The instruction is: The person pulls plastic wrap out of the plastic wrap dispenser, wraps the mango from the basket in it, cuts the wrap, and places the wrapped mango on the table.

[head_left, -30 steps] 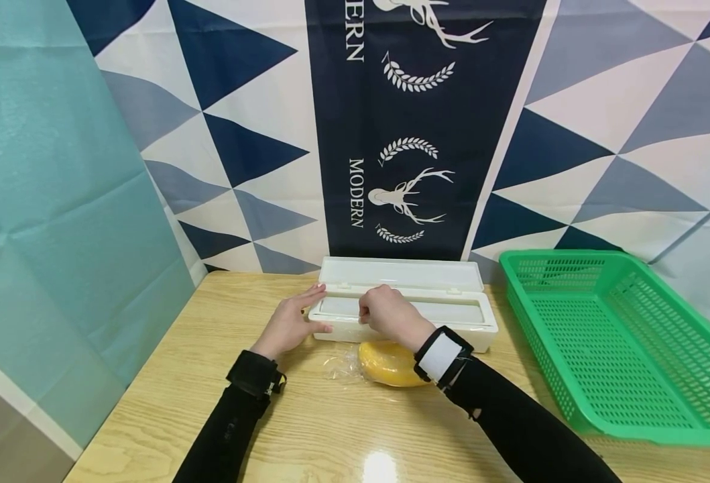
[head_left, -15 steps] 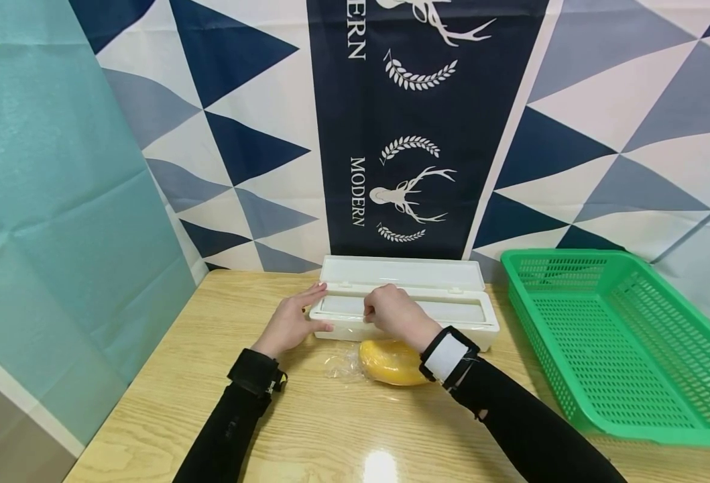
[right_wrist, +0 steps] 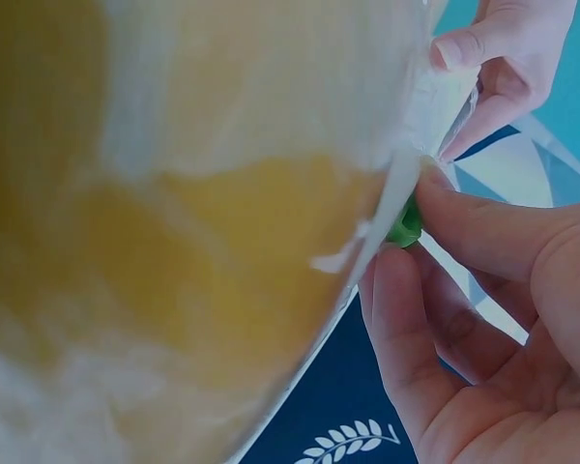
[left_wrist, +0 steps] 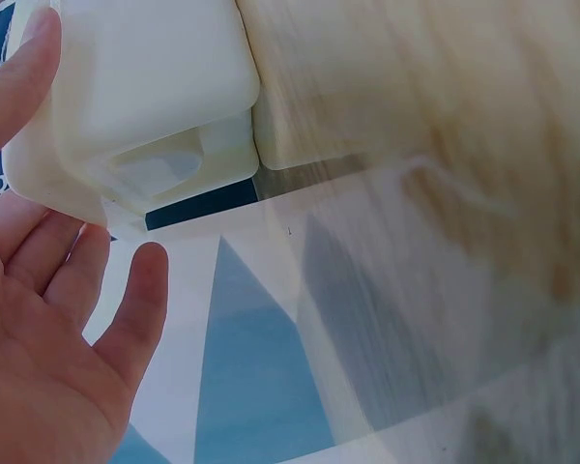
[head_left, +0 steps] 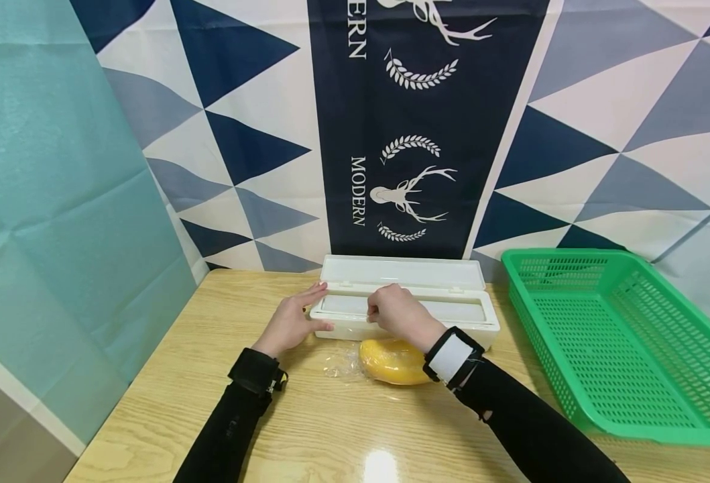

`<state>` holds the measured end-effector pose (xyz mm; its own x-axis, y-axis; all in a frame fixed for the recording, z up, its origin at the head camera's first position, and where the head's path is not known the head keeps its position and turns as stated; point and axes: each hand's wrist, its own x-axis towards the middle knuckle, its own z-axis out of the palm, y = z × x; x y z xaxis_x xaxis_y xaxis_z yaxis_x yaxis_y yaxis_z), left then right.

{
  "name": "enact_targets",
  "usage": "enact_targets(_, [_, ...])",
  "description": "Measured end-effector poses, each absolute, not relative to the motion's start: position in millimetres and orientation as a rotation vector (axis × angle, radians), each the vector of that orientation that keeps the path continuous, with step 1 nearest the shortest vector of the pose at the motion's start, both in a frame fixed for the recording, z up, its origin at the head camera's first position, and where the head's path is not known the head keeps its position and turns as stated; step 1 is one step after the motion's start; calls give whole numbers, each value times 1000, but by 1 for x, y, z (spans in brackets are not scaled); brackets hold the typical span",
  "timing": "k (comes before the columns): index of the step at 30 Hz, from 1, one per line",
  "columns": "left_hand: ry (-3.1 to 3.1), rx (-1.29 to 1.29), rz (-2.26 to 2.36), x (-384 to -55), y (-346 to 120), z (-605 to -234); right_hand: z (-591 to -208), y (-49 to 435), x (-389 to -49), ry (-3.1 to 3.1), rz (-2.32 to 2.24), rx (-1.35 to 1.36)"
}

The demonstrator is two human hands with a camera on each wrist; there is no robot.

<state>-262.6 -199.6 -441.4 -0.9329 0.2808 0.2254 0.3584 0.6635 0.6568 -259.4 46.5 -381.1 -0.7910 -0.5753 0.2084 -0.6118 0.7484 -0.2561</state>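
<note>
A long white cling film dispenser (head_left: pixel 463 333) stands at the back of the table with its lid (head_left: pixel 399 272) raised. My left hand (head_left: pixel 288 327) holds its left end, thumb at the front and fingers on the far side. With thumb and fingers, my right hand (head_left: pixel 401 314) pinches a small green slide cutter (right_wrist: pixel 406 224) on the dispenser's front edge; in the head view the hand hides the cutter. Just before the dispenser lies a yellow rounded thing (head_left: pixel 391 364) under clear film (head_left: pixel 342 364), partly covered by the right wrist. Its kind cannot be made out.
A green plastic basket (head_left: pixel 644 362) stands on the right side of the table (head_left: pixel 330 429). Patterned cloth (head_left: pixel 258 134) hangs right behind the dispenser, and a teal cloth (head_left: pixel 77 235) hangs on the left.
My right hand has slid slightly to the right along the dispenser's front edge. The left hand keeps its place at the left end.
</note>
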Motion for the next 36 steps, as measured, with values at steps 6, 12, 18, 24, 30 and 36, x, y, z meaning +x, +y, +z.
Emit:
enact_targets(6, [-2771, -535, -1112, -263, -200, -442, -381, 49, -259, -2832, 472, 953])
enact_targets(12, [-2770, -541, -1098, -264, -200, -442, -380, 51, -259, -2847, 485, 949])
enact_targets(18, [-2773, -546, -1092, -264, -200, -443, -379, 53, -257, -2857, 500, 944])
enact_targets(24, [-2780, -538, -1090, -264, -200, -443, -379, 56, -257, -2845, 497, 950])
enact_targets(30, [-2780, -536, -1097, -264, -200, -442, -379, 58, -257, -2844, 495, 949])
enact_targets(36, [-2774, -543, -1083, -264, -200, -442, -380, 60, -256, -2839, 500, 948])
